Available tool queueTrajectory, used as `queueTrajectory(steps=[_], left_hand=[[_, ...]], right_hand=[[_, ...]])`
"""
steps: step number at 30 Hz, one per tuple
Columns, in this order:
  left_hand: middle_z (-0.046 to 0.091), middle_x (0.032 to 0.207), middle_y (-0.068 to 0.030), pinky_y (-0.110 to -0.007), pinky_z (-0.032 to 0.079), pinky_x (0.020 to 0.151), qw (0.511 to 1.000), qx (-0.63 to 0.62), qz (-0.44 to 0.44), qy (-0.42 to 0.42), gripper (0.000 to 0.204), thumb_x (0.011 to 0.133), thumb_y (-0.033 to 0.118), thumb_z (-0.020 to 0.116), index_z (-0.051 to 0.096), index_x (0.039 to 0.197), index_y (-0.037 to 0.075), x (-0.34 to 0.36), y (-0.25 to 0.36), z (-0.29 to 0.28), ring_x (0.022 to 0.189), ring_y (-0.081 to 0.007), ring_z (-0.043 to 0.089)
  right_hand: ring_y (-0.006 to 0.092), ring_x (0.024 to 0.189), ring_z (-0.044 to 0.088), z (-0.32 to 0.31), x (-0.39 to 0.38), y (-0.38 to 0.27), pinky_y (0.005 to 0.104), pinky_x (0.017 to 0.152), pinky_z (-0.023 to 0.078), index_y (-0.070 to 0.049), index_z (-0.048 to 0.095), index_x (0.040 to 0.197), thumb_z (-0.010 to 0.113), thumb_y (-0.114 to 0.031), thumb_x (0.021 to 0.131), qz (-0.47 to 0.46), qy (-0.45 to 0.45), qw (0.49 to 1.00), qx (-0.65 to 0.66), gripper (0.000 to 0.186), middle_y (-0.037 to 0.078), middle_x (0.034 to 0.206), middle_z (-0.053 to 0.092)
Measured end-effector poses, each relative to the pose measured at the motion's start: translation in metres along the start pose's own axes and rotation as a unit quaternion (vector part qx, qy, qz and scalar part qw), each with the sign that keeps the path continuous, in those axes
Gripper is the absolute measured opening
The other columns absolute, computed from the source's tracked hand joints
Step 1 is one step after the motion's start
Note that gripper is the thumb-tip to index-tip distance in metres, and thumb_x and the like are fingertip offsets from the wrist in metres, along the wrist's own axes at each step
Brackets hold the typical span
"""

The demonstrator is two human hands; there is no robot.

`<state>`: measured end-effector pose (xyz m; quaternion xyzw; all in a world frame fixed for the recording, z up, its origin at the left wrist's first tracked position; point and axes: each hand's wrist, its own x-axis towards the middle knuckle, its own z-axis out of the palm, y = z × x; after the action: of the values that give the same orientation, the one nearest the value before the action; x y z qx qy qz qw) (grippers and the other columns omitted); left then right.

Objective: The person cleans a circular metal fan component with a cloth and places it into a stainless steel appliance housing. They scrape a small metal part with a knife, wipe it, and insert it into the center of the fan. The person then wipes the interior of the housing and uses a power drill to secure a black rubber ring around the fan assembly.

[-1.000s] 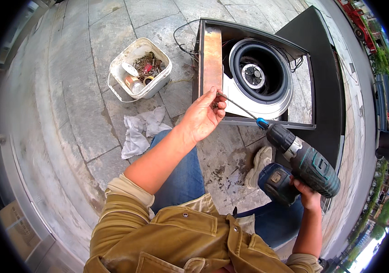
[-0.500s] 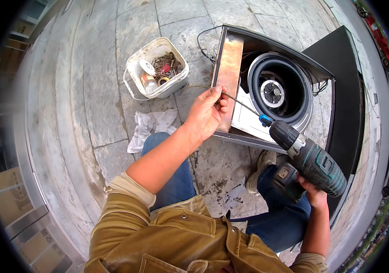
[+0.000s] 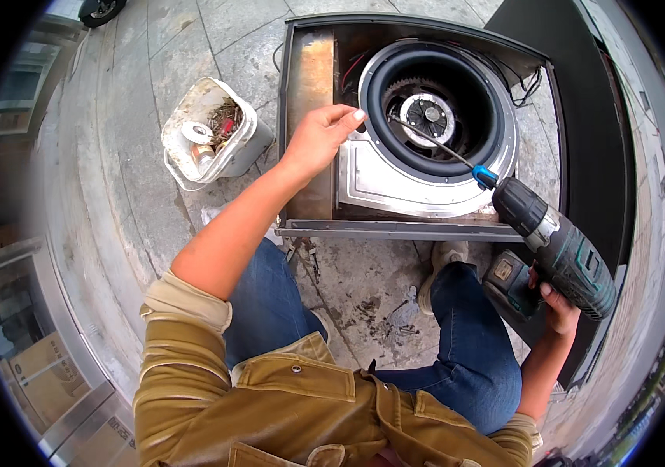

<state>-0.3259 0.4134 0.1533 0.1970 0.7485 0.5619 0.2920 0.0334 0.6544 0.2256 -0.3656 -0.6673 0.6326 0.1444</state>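
Observation:
My right hand (image 3: 556, 307) is closed round the grip of a black and teal cordless drill (image 3: 570, 261), at the right. From the blue collar on its chuck a long thin driver bit (image 3: 445, 148) points up and left over a round black-rimmed blower (image 3: 426, 113). The blower sits in an open metal housing (image 3: 309, 156) that lies on the paving. Over the housing's left part, beside the blower's rim, is my left hand (image 3: 321, 140). Its thumb and fingers are pinched together, away from the bit's tip. What they hold, if anything, I cannot make out.
A white bucket (image 3: 251, 148) with loose screws, a white roll and a jar stands at the left. A white cloth (image 3: 270, 232) lies partly behind my left arm. Right of the housing leans a large dark panel (image 3: 589, 117). Cardboard boxes (image 3: 49, 373) show behind glass at far left.
The view has shifted, with the housing now more squarely ahead. My left hand has parted from the bit's tip, which now lies over the blower. The drill stays in my right hand.

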Motion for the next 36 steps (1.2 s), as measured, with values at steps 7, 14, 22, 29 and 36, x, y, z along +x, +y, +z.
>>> queueTrajectory(steps=[7,14,22,29,36], left_hand=[[0.069,0.083,-0.0108,-0.040,0.052,0.070,0.807,0.544,0.148,-0.172,0.046,0.081,0.053,0.063,0.068,0.109,0.017,0.034,-0.015,0.087,0.083,-0.0298,0.066],[0.068,0.083,-0.0098,-0.041,0.052,0.073,0.722,0.617,0.148,-0.276,0.046,0.080,0.053,0.064,0.068,0.102,0.013,0.060,-0.015,0.095,0.085,-0.0292,0.066],[0.067,0.088,-0.0083,-0.040,0.052,0.076,0.700,0.614,0.186,-0.313,0.047,0.078,0.051,0.067,0.069,0.102,0.012,0.069,-0.018,0.079,0.088,-0.0288,0.065],[0.067,0.088,-0.0086,-0.040,0.052,0.077,0.711,0.598,0.194,-0.314,0.045,0.076,0.049,0.069,0.070,0.097,0.009,0.065,-0.020,0.093,0.089,-0.0287,0.065],[0.067,0.089,-0.0082,-0.041,0.052,0.077,0.701,0.597,0.206,-0.331,0.043,0.074,0.047,0.071,0.070,0.095,0.009,0.070,-0.021,0.092,0.090,-0.0287,0.065]], right_hand=[[0.0209,0.084,0.061,-0.081,-0.023,0.036,0.0332,0.076,0.048,-0.003,0.062,0.110,0.082,-0.013,0.069,-0.090,0.065,0.969,-0.219,0.047,0.009,0.096,0.066],[0.0240,0.090,0.064,-0.078,-0.029,0.047,0.0366,0.081,0.051,-0.003,0.058,0.117,0.083,-0.009,0.068,-0.088,0.060,0.963,-0.249,0.056,0.010,0.100,0.066],[0.0216,0.147,0.011,-0.102,-0.031,0.049,0.0534,0.116,-0.001,-0.026,0.044,0.143,0.053,-0.055,0.088,0.137,-0.088,0.908,-0.386,0.063,0.003,0.153,0.033],[0.0233,0.130,0.030,-0.106,-0.049,0.022,0.0466,0.107,0.023,-0.017,0.048,0.136,0.062,-0.040,0.080,0.075,0.069,0.940,-0.327,0.062,0.008,0.138,0.046],[0.0196,0.104,0.059,-0.098,-0.054,-0.028,0.0355,0.092,0.048,-0.006,0.057,0.122,0.073,0.001,0.079,0.088,0.046,0.990,-0.100,0.047,0.007,0.117,0.062]])
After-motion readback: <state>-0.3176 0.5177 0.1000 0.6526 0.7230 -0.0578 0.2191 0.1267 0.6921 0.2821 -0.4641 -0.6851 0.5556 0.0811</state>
